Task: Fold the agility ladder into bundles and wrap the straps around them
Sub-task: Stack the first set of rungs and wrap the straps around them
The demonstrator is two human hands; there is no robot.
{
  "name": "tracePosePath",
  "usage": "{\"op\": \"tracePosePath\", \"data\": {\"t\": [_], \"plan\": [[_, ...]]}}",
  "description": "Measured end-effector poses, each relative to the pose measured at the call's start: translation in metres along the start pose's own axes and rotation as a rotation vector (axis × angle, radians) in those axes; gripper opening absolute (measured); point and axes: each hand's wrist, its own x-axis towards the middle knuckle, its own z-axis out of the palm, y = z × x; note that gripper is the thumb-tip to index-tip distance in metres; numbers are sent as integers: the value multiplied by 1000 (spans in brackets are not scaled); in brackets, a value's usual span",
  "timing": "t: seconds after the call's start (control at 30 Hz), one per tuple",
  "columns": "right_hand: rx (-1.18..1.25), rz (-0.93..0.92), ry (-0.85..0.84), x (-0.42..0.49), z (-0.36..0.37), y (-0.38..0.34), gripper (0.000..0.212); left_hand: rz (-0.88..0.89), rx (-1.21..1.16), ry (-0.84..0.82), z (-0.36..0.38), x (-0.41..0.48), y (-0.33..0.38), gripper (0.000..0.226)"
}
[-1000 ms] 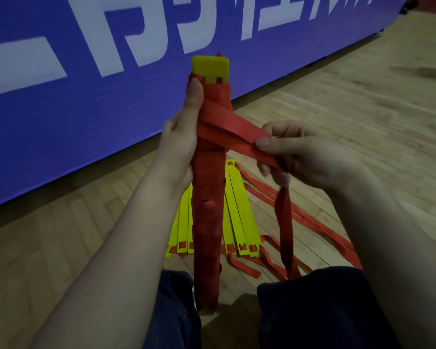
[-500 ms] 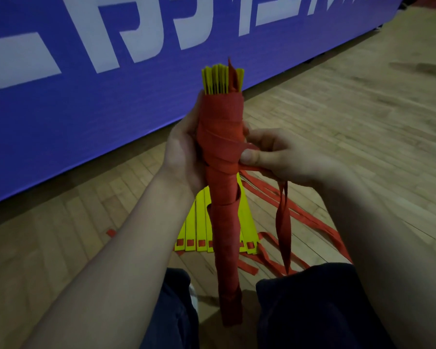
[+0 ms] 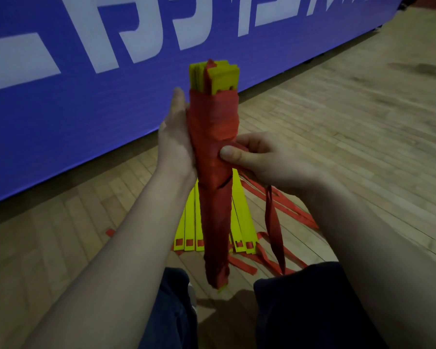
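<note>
Bundle (image 3: pixel 215 192), wrapped in red, is held upright in front of the person, above the wood floor (image 3: pixel 350 127). Yellow rung ends (image 3: pixel 223 76) stick out of the bundle's top. Left hand (image 3: pixel 176 144) grips the bundle's left side, one digit lying up along it. Right hand (image 3: pixel 259 159), on the bundle's right, pinches the strap (image 3: pixel 275 222) against the wrap, thumb on the front; the strap tail hangs right of the bundle. Loose rungs (image 3: pixel 244 222) and red webbing (image 3: pixel 297 212) lie fanned on the floor behind the bundle's lower half. Blue banner (image 3: pixel 86 109) stands beyond the bundle, knees (image 3: pixel 300 311) below it.
</note>
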Motion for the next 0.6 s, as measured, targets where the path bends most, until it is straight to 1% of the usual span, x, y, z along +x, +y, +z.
{"op": "tracePosePath", "data": {"t": [0.03,0.07,0.1,0.13,0.17,0.2,0.27,0.3,0.33,0.4,0.47,0.53,0.57,0.6], "plan": [[-68,0,90,3,-1,1,16,44,65,48,4,-1,-1,39],[-137,2,190,4,-1,0,19,76,138,59,6,-7,0,44],[-178,-6,289,6,-3,0,25,95,180,0,5,-9,-4,45],[-190,-24,376,8,-3,-2,31,80,217,-80,7,-14,-7,39],[-194,-40,458,8,-4,-4,36,67,254,-148,10,-18,-9,27],[-195,-48,530,8,-4,-7,39,53,313,-196,11,-20,-11,20],[-182,-49,640,8,-6,-10,41,3,439,-300,10,-18,-17,41],[-170,-50,679,7,-7,-10,42,-31,484,-354,11,-20,-19,46],[-156,-57,707,6,-7,-11,45,-44,512,-399,12,-20,-22,45],[-135,-72,717,3,-10,-15,46,-8,509,-449,13,-24,-26,39],[-158,-76,668,-1,-14,-17,39,32,502,-420,14,-25,-28,41],[-238,-66,636,-5,-20,-19,26,52,510,-382,15,-23,-28,39],[-269,-54,656,-6,-22,-19,27,66,525,-353,16,-21,-29,38],[-290,-45,687,-8,-25,-18,34,81,546,-314,15,-19,-29,39]]}}
